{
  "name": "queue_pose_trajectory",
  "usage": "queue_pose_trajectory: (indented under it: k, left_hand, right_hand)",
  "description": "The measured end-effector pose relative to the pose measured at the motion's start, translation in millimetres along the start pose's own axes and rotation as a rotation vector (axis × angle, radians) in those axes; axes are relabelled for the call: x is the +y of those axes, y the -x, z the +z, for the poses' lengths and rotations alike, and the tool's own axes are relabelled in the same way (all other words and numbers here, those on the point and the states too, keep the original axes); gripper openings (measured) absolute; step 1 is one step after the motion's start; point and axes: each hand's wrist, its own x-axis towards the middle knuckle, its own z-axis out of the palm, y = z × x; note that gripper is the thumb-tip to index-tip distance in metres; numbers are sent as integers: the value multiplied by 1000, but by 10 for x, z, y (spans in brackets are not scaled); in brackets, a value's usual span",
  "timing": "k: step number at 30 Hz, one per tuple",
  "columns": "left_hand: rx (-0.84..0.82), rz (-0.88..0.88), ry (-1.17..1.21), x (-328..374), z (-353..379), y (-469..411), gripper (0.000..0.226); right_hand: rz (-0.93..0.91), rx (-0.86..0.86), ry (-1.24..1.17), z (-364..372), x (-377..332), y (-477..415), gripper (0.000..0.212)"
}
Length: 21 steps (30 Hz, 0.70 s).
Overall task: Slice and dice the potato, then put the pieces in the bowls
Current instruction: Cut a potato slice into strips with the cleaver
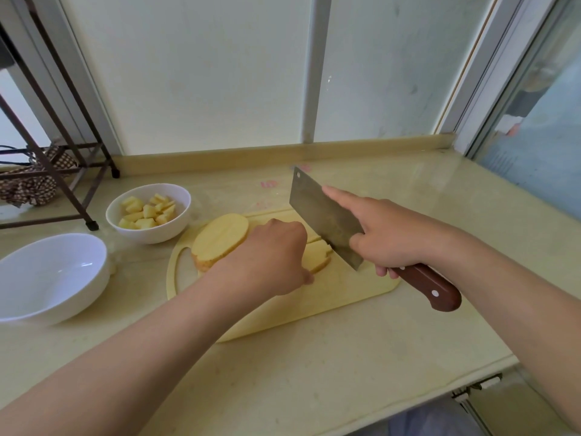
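left hand (270,256): knuckles up, fingers curled down over the potato slices (317,258), thumb at their near edge; grip clamped on the slices
right hand (386,234): grip closed round the brown handle of the knife (323,218), index finger laid straight along the flat of the blade
knife: blade edge down against the slices, just right of the left knuckles, heel corner on the board (298,313)
potato slices: flat stack mid-board, partly hidden under the left hand
potato half (220,239): cut face up, on the board's left end, touching the left hand
far bowl (157,236): white, left of the board, holds diced pieces (146,212)
near bowl (47,272): white, left edge of view, nothing seen inside
table (345,372): pale stone top, carries board and both bowls
rack (63,136): dark metal frame, far left, checked cloth (28,184) on its low shelf
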Motion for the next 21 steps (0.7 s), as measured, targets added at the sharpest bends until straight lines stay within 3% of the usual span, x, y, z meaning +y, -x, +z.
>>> queue_pose_trajectory:
  k: [10, 14, 21]
  left_hand:
    - [20, 21, 79, -88, 47, -58, 27]
    - [40, 5, 106, -73, 105, -79, 55]
    - [96, 193, 90, -180, 211, -179, 57]
  right_hand:
    - [40, 6, -7, -12, 2, 180, 92]
    - [46, 48, -15, 22, 54, 213, 93]
    - [45, 72, 4, -79, 78, 264, 90]
